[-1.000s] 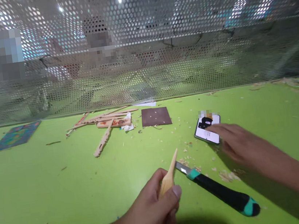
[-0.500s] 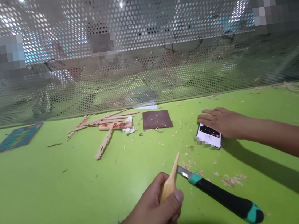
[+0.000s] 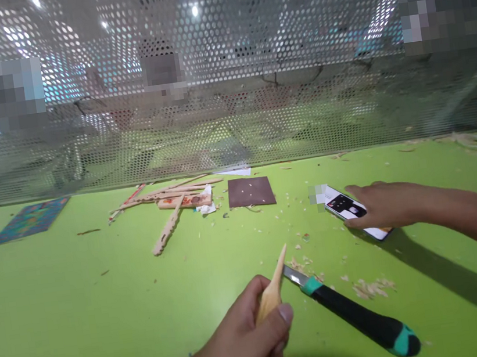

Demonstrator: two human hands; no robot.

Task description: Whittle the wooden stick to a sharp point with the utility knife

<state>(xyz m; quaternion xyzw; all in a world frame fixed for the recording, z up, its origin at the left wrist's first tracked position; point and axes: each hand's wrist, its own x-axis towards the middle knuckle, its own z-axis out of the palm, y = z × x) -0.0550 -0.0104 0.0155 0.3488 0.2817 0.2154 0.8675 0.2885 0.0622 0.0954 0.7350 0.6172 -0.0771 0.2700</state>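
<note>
- The wood (image 3: 270, 298), pale and whittled to a point, is in the left hand (image 3: 252, 332) low in the middle of the view, its tip slanting up and away.
- The left hand is closed around it, thumb laid along the near side.
- The knife (image 3: 357, 312) lies just to the right, blade toward the wood's tip, black and green handle running toward the lower right; whether blade and wood touch cannot be told.
- The right hand (image 3: 382, 204) is partly open over the phone (image 3: 348, 208), fingers at the far edge and thumb at the near one; how firmly it grips cannot be told.
- The phone lies slantwise, its screen lit and partly covered.
- Shavings (image 3: 373, 288) are strewn between knife and phone.
- Farther off lie a brown sheet (image 3: 251, 192) with pale flecks, a notched stick (image 3: 167, 232) and a heap of sticks (image 3: 148, 197).
- A patterned sheet (image 3: 28, 222) sits at the far left of the green tabletop (image 3: 128, 310).
- Behind stands a perforated screen (image 3: 230, 115).
</note>
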